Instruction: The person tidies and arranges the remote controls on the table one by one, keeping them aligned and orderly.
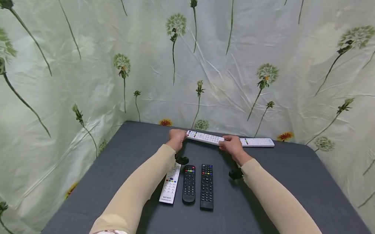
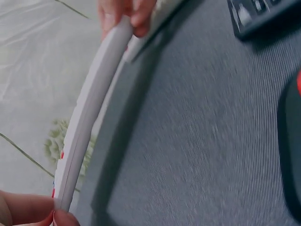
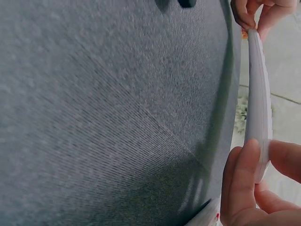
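A white remote control (image 1: pixel 204 137) is held lengthwise between both hands near the table's back edge. My left hand (image 1: pixel 177 136) pinches its left end, and my right hand (image 1: pixel 232 146) pinches its right end between thumb and fingers. In the left wrist view the remote (image 2: pixel 89 113) shows its side edge, raised over the table with a shadow below. A second white remote (image 1: pixel 257 142) lies just right of my right hand, along the back edge; its left end is hidden behind that hand.
Nearer the front lie a white remote (image 1: pixel 169 184), partly under the left wrist, a rounded black remote (image 1: pixel 189 184) and a longer black remote (image 1: pixel 207 187), side by side on the dark grey table (image 1: pixel 245 226). A flower-printed curtain (image 1: pixel 226 61) hangs behind.
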`<move>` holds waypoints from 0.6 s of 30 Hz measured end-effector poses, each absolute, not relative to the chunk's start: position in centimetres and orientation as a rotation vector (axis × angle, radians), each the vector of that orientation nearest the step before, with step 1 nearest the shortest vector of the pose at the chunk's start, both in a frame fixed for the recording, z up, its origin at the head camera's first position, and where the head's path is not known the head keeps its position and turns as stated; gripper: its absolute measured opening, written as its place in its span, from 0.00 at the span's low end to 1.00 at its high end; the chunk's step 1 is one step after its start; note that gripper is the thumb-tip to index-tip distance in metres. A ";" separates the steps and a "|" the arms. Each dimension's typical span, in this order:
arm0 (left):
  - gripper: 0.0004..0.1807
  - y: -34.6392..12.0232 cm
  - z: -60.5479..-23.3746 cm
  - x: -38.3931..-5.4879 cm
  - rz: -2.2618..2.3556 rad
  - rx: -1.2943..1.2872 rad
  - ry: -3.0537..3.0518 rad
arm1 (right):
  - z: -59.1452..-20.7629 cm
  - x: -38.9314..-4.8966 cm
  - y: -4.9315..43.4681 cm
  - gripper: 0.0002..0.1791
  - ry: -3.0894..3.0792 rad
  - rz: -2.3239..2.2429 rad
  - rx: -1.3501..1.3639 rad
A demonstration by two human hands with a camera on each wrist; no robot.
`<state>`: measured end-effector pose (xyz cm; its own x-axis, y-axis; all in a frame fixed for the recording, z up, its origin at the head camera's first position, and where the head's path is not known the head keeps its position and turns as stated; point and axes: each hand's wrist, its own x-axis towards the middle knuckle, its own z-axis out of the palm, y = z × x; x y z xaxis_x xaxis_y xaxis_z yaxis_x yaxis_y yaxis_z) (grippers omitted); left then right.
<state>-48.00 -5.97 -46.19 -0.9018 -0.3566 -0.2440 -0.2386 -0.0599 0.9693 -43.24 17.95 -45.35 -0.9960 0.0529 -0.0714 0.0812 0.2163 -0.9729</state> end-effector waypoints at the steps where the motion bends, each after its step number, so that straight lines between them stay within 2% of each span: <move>1: 0.12 -6.0 -46.2 -48.0 -2.148 0.683 -2.068 | -45.2 -43.0 18.0 0.29 2.411 -1.956 0.137; 5: 0.13 -5.9 -45.8 -47.6 -2.215 0.714 -1.991 | -44.7 -42.2 18.4 0.30 2.349 -1.979 0.128; 10: 0.09 -5.7 -45.0 -46.5 -2.324 0.701 -1.851 | -43.7 -41.1 18.7 0.31 2.285 -1.994 0.075; 13: 0.15 -5.6 -44.6 -45.5 -2.442 0.646 -1.754 | -43.2 -40.3 19.0 0.30 2.258 -1.999 0.043; 18: 0.20 -5.0 -44.2 -43.7 -2.622 0.561 -1.660 | -42.9 -38.8 19.7 0.30 2.232 -2.015 0.032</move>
<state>-43.70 -5.03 -44.25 -0.9366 -0.1776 -0.3021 -0.1971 -0.4459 0.8731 -38.80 19.71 -42.92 -0.9908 -0.0740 -0.1134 0.1053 0.1058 -0.9888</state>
